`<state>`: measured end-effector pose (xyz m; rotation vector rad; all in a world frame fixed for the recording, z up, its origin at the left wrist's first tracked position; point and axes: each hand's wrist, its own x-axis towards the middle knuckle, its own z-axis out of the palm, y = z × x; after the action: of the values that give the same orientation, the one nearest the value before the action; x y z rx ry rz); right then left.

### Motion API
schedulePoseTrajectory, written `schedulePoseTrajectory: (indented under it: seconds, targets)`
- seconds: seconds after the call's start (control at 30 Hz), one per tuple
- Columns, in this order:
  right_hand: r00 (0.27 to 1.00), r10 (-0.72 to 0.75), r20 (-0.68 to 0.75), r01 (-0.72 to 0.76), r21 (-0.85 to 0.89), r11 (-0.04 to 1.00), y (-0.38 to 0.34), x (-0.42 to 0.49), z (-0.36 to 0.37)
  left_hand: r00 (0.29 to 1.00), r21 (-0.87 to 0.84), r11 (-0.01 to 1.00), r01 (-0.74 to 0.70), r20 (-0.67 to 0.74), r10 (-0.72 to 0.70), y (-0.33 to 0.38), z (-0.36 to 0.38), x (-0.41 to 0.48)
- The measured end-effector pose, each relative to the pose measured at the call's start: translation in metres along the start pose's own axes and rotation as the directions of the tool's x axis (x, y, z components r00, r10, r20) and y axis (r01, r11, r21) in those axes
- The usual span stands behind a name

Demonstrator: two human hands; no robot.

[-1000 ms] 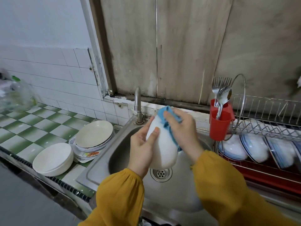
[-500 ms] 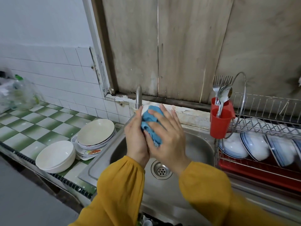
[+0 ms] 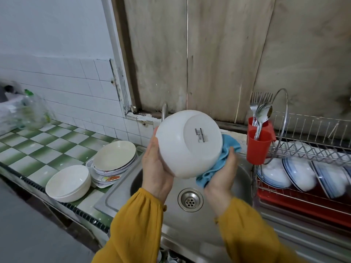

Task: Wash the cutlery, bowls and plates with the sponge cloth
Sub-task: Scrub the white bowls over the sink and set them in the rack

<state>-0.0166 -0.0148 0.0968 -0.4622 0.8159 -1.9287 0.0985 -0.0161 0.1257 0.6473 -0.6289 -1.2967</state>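
While the left hand [image 3: 155, 168] cups the bowl [image 3: 186, 143], right hand [image 3: 222, 175] grips cloth [image 3: 227, 143].

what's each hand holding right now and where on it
Left hand holds the bowl by its left side, base toward the camera. Right hand holds the bunched cloth against the bowl's lower right.

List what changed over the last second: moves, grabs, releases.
The white bowl was turned so its stickered base faces the camera. The right hand carried the sponge cloth from the bowl's top to its lower right side. The left hand still holds the bowl; nothing released. Counter plates and rack unchanged.
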Motion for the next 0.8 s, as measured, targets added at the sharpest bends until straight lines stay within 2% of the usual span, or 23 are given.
schedulePoseTrajectory:
  seconds: [0.07, 0.13, 0.17, 0.23, 0.3, 0.33, 0.4, 0.5, 0.53, 0.6, 0.63, 0.7, 0.77, 0.8]
  targets:
    - [0.976, 0.203, 0.083, -0.199, -0.060, 0.978, -0.020, 0.016, 0.005, 0.995, 0.087, 0.991, -0.097, 0.040, 0.093, 0.010, -0.005, -0.002]
    - [0.946, 0.285, 0.155, -0.257, -0.180, 0.950, -0.035, 0.029, 0.008, 0.973, 0.235, 0.947, -0.220, 0.117, 0.197, 0.020, -0.004, -0.007]
    - [0.941, 0.282, 0.186, -0.233, -0.245, 0.941, -0.042, 0.033, 0.009, 0.958, 0.309, 0.911, -0.273, 0.173, 0.228, 0.024, -0.003, -0.011]
    - [0.938, 0.168, 0.303, -0.056, -0.345, 0.937, -0.053, 0.035, 0.014, 0.931, 0.407, 0.844, -0.348, 0.257, 0.260, 0.025, 0.000, -0.021]
    - [0.890, 0.064, 0.452, 0.125, -0.375, 0.918, -0.057, 0.031, 0.021, 0.916, 0.431, 0.814, -0.389, 0.273, 0.293, 0.020, 0.000, -0.033]
    - [0.865, 0.053, 0.499, 0.167, -0.385, 0.908, -0.059, 0.028, 0.024, 0.916, 0.413, 0.822, -0.393, 0.250, 0.313, 0.018, -0.001, -0.038]
    - [0.879, 0.081, 0.469, 0.139, -0.415, 0.899, -0.058, 0.026, 0.024, 0.925, 0.340, 0.861, -0.378, 0.183, 0.334, 0.018, -0.003, -0.043]
    - [0.928, 0.233, 0.292, -0.058, -0.504, 0.862, -0.060, 0.032, 0.022, 0.925, 0.336, 0.864, -0.376, 0.191, 0.328, 0.021, -0.006, -0.042]
    - [0.926, 0.224, 0.303, -0.033, -0.527, 0.849, -0.061, 0.034, 0.023, 0.919, 0.363, 0.847, -0.389, 0.220, 0.328, 0.021, -0.006, -0.042]
    - [0.897, 0.090, 0.434, 0.180, -0.542, 0.821, -0.062, 0.031, 0.030, 0.915, 0.408, 0.821, -0.399, 0.230, 0.331, 0.017, -0.002, -0.041]
    - [0.856, 0.003, 0.516, 0.330, -0.552, 0.765, -0.062, 0.024, 0.035, 0.917, 0.412, 0.821, -0.396, 0.213, 0.336, 0.016, 0.001, -0.040]
    - [0.723, -0.173, 0.669, 0.634, -0.543, 0.551, -0.057, 0.006, 0.038, 0.929, 0.392, 0.843, -0.369, 0.140, 0.342, 0.014, 0.005, -0.035]
    - [0.500, -0.346, 0.794, 0.854, -0.386, 0.349, -0.042, -0.012, 0.031, 0.948, 0.322, 0.899, -0.298, -0.005, 0.317, 0.015, 0.008, -0.029]
    - [0.381, -0.385, 0.841, 0.916, -0.286, 0.282, -0.031, -0.016, 0.021, 0.952, 0.257, 0.929, -0.265, -0.082, 0.294, 0.018, 0.008, -0.025]
